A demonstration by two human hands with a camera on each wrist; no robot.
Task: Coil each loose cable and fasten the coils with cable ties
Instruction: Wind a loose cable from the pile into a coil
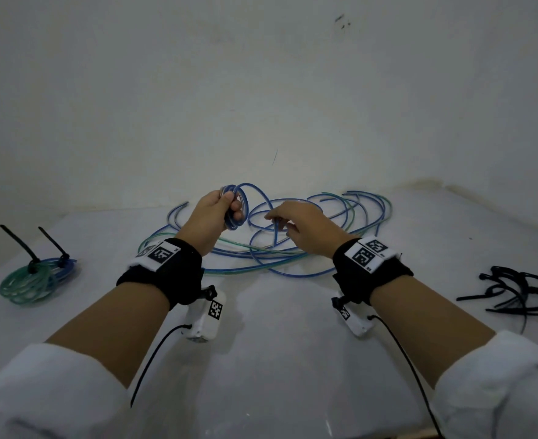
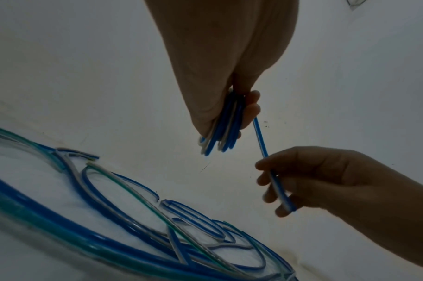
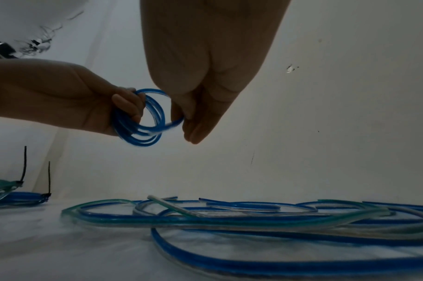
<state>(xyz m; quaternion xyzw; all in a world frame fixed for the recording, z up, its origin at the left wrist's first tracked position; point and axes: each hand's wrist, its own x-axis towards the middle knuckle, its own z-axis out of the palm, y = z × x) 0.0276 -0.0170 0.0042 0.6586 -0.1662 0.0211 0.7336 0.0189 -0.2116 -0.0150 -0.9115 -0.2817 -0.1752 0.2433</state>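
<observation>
Surface: white table (image 1: 277,359), set against a pale wall.
Middle: loose blue and green cables (image 1: 340,236), sprawled in overlapping loops.
Left: tied coils (image 1: 33,280), two black tie tails sticking up.
Right: pile of black cable ties (image 1: 521,296).
</observation>
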